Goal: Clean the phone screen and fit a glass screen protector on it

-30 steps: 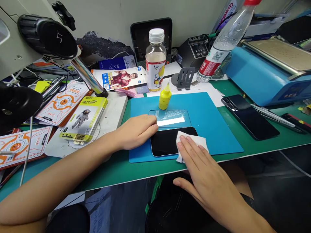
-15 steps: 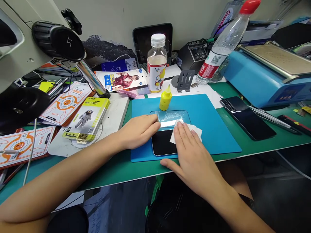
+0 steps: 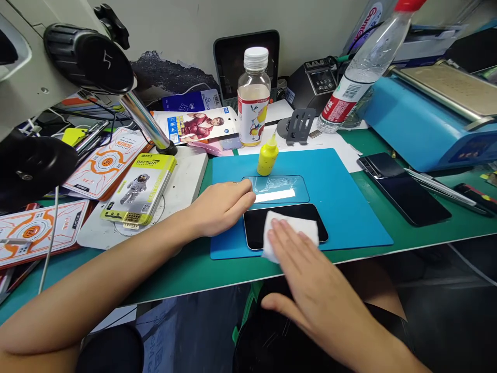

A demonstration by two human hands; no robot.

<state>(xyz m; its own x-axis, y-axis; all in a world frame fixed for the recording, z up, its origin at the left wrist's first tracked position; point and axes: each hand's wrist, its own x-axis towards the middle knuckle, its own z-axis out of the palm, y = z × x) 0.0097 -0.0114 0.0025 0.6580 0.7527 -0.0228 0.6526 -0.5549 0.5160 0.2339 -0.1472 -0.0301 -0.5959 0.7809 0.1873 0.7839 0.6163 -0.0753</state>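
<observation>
A black-screened smartphone [image 3: 256, 228] lies face up on a blue mat [image 3: 349, 217]. My right hand [image 3: 314, 285] presses a white wipe [image 3: 306, 228] against its screen with outstretched fingers, the thumb held apart. My left hand [image 3: 221, 207] rests at the phone's upper left corner, fingers bent and closed; its fingertips are partly hidden. Just behind the phone is a clear glass screen protector [image 3: 287, 184] with a white strip along its near edge. Beyond that stands a small yellow dropper bottle [image 3: 267, 158].
A drink bottle [image 3: 253, 103] and a black phone stand [image 3: 301, 127] are behind the mat. To the right lie another black phone [image 3: 407, 194] and a blue machine [image 3: 423, 124]. Battery packages [image 3: 140, 189] and a microscope arm [image 3: 89, 57] crowd the left.
My right hand has drawn the wipe toward me across the screen, uncovering the phone's upper right part. The left hand stays at the corner. The view has shifted slightly.
</observation>
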